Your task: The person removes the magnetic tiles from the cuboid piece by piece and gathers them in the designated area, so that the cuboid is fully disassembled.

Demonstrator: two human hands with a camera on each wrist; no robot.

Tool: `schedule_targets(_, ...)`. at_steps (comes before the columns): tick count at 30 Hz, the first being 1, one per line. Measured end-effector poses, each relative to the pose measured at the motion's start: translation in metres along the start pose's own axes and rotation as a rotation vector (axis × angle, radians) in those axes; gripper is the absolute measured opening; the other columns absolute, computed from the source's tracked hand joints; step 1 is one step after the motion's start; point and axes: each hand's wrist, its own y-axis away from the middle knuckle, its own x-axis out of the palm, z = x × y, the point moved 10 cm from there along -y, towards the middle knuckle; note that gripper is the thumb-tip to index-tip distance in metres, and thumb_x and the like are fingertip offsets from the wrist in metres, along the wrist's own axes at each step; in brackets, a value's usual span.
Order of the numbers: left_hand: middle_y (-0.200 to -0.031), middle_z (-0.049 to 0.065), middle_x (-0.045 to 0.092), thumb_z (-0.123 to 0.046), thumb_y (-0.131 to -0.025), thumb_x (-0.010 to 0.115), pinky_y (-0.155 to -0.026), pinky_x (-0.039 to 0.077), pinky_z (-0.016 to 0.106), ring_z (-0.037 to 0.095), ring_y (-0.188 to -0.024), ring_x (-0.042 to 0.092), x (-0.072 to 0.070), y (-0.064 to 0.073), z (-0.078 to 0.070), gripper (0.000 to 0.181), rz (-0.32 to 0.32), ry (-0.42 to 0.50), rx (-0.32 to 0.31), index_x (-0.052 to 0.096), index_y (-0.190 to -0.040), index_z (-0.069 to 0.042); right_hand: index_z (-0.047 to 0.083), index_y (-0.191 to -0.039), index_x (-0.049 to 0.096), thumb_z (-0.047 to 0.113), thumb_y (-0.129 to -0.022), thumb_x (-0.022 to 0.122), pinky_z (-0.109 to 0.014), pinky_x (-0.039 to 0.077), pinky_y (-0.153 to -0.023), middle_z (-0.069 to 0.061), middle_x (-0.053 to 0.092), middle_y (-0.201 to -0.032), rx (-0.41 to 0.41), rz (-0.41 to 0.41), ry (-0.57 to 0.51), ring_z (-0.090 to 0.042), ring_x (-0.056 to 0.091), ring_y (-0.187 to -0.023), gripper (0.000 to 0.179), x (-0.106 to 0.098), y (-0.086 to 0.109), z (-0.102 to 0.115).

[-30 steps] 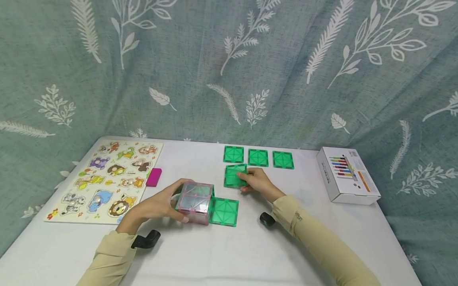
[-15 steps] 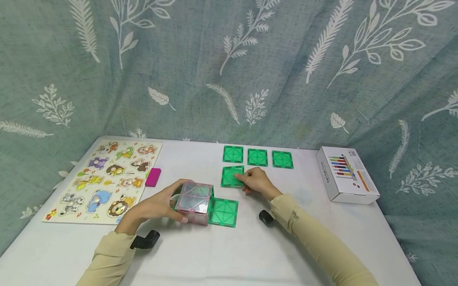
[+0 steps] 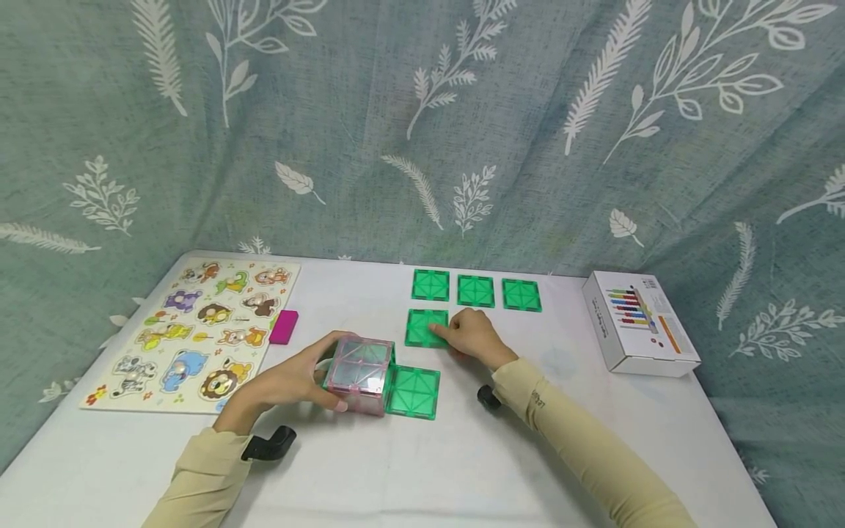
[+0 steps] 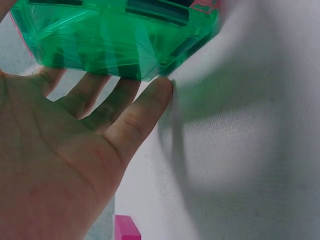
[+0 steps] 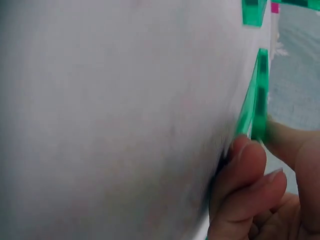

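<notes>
My left hand (image 3: 300,378) grips a see-through cube (image 3: 359,367) of magnetic tiles, with the thumb at its front and the fingers round its left and back. The cube has a pink-edged top and a green side (image 4: 110,42), seen from close up in the left wrist view. One green square tile (image 3: 414,392) lies flat against the cube's right side. Farther back, my right hand (image 3: 477,339) pinches a green square magnetic tile (image 3: 422,328), thumb on its face. In the right wrist view this tile (image 5: 261,95) appears edge-on, two green layers spreading apart in a narrow wedge.
Several green tiles lie at the back, among them a left one (image 3: 430,284) and a right one (image 3: 521,295). An animal puzzle board (image 3: 198,337) lies at left, a magenta block (image 3: 284,327) beside it. A white box (image 3: 642,323) stands at right.
My right hand has moved the pinched green tile slightly left and toward me, and the tile looks straighter. My left hand and the cube have stayed in place.
</notes>
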Motion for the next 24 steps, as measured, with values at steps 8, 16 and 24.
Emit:
schedule_targets(8, -0.148, 0.013, 0.044, -0.018, -0.066, 0.090, -0.114, 0.033, 0.060, 0.039, -0.142, 0.034, 0.001, 0.001, -0.001, 0.101, -0.003, -0.016, -0.003, 0.033, -0.148, -0.022, 0.014, -0.049, 0.055, 0.045, -0.096, 0.065, -0.026, 0.045, -0.054, 0.002, 0.046, -0.040, -0.027, 0.012, 0.024, -0.014, 0.048, -0.042, 0.057, 0.000, 0.000, 0.004)
schedule_targets(16, -0.149, 0.013, 0.044, -0.018, -0.065, 0.091, -0.116, 0.028, 0.067, 0.039, -0.145, 0.031, 0.000, 0.003, -0.001, 0.101, -0.013, -0.022, -0.008, 0.033, -0.149, -0.023, 0.015, -0.048, 0.054, 0.047, -0.097, 0.064, -0.026, 0.043, -0.053, 0.003, 0.043, -0.040, -0.023, 0.011, 0.042, -0.014, 0.045, -0.041, 0.059, 0.002, -0.002, 0.003)
schedule_targets(24, -0.150, 0.014, 0.041, -0.016, -0.065, 0.091, -0.115, 0.034, 0.060, 0.041, -0.144, 0.034, 0.000, 0.002, 0.002, 0.103, -0.011, -0.001, -0.027, 0.032, -0.149, -0.024, 0.018, -0.049, 0.038, 0.047, -0.096, 0.064, -0.023, 0.030, -0.044, 0.006, 0.027, -0.045, -0.047, -0.023, 0.101, -0.010, 0.031, -0.041, 0.061, 0.000, 0.012, 0.017)
